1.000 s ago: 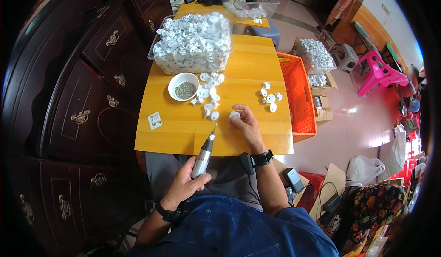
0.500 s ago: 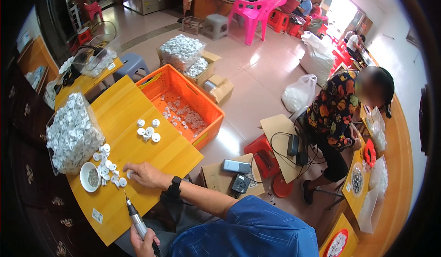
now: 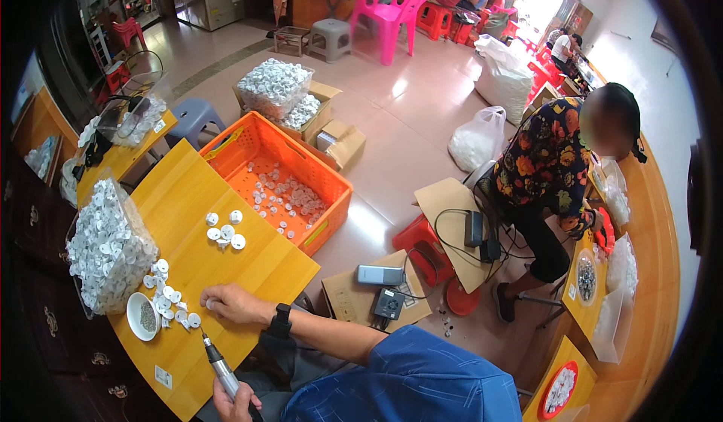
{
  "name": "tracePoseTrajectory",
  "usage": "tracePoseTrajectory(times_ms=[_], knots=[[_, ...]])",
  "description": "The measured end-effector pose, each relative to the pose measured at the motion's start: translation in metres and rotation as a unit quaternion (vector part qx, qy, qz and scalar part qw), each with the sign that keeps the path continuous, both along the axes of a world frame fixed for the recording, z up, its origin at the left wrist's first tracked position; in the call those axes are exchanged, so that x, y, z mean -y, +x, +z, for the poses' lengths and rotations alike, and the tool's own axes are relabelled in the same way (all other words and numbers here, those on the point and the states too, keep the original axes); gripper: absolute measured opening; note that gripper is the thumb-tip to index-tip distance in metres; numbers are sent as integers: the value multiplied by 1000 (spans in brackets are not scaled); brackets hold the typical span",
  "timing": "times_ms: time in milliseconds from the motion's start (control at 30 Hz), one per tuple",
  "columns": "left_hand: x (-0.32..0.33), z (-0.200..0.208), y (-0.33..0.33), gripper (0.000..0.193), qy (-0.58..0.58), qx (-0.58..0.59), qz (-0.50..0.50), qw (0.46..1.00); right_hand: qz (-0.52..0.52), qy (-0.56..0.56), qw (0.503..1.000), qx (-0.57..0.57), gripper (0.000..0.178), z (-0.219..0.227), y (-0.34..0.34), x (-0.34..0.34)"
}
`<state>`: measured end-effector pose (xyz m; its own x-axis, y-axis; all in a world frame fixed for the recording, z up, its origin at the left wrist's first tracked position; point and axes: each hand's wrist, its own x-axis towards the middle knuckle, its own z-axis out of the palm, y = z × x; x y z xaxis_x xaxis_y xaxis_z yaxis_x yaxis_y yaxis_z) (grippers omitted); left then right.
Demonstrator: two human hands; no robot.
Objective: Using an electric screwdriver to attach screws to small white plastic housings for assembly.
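Observation:
My left hand, low in the picture, is closed round a silver and black electric screwdriver. Its thin bit points up at the table, beside a loose cluster of white round plastic pieces. Just right of that cluster, my right hand wears a black wrist strap. Its fingers are bent together over a white round piece, mostly hidden by them. A white bowl of small metal screws stands left of the cluster. Farther up the table lies a small group of similar pieces.
A clear tub heaped with white parts stands at the table's left edge. Beyond the table is an orange crate with scattered pieces. Cardboard boxes, a power unit and cables lie right. A person in a flowered top sits there.
The view has shifted, moving the scene mostly left. My right hand has drawn slightly away from the cluster. The screwdriver stays in my left hand. The person at right has reached farther over their table.

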<state>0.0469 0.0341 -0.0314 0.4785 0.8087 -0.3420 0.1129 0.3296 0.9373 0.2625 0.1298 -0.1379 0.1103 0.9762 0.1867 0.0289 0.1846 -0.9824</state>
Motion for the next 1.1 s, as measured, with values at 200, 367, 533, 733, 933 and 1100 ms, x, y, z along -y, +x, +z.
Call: tracePoseTrajectory(times_ms=[200, 367, 533, 733, 933, 1100], knots=[[0, 5, 4, 21, 8, -1, -1, 1000, 21, -41, 999, -27, 14, 3, 5, 2], [-1, 7, 6, 16, 7, -9, -5, 1000, 16, -18, 1000, 16, 16, 1, 3, 0], [-3, 5, 4, 15, 8, -10, -12, 1000, -18, 1, 1000, 18, 16, -5, 0, -2], [-5, 5, 5, 13, 0, -14, -4, 1000, 3, -40, 998, -44, 14, 0, 0, -1], [-6, 6, 8, 13, -6, -19, 1, 1000, 20, -57, 994, -92, 14, -1, -1, -2], [-8, 6, 9, 14, -9, -19, 2, 1000, 24, -68, 992, -101, 15, -2, -1, -4]])
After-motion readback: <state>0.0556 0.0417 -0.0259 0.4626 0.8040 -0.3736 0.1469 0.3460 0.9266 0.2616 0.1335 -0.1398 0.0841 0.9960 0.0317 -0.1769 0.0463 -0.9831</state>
